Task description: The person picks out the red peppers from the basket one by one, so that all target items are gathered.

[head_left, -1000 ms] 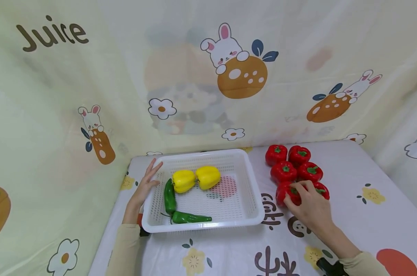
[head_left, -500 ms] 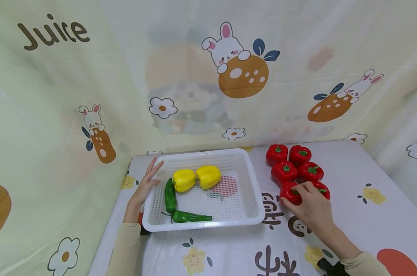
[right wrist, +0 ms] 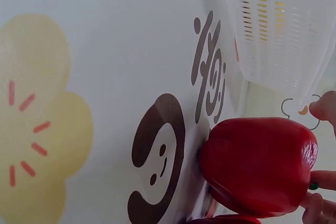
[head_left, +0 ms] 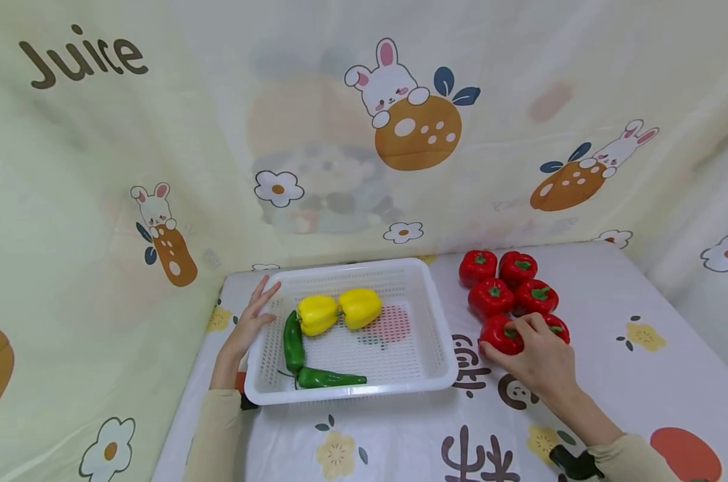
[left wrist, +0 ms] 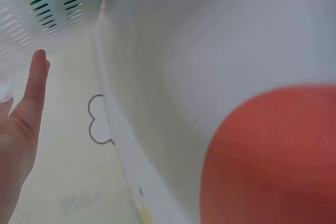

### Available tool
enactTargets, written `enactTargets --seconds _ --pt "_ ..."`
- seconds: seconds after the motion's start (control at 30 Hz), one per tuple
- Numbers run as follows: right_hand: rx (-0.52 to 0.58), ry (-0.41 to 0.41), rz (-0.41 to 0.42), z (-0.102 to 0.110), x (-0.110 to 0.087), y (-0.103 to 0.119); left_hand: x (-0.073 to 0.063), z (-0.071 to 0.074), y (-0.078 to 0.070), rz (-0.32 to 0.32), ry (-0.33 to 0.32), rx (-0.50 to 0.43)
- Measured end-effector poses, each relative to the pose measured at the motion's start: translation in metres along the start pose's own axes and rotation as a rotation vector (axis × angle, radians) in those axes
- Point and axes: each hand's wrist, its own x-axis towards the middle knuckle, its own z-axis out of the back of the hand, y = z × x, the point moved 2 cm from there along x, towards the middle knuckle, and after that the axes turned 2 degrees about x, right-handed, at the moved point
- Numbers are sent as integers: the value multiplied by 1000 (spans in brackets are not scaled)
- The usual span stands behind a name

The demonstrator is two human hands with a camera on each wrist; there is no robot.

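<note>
My right hand is over a red bell pepper standing on the table, the front left one of its group. In the head view its thumb reaches along the pepper's left side and its fingertips are at the green stem. The right wrist view shows a gap between the thumb and the red bell pepper. My left hand rests with straight fingers against the left rim of a white plastic basket. Inside lie two yellow bell peppers and two long green peppers.
Several more red bell peppers stand in close rows behind and beside the touched one. The printed tablecloth stretches in front of the basket. A patterned curtain hangs along the back and left.
My right thumb has spread from the pepper's top front toward its left side. The left hand, basket and its contents look unchanged; the head view has shifted slightly.
</note>
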Motion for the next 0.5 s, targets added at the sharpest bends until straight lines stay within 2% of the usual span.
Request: enactTargets --seconds 0.1,0.23,0.33,0.5 --pt "3 -9 10 0 1 1 3 3 10 -20 -10 36" --pt "4 -16 30 -1 5 3 3 4 11 -34 -11 70" --pt "-4 -16 44 -2 7 5 2 4 5 -44 -6 80" --pt "-7 -34 62 -2 9 10 -3 2 -19 -48 17 83"
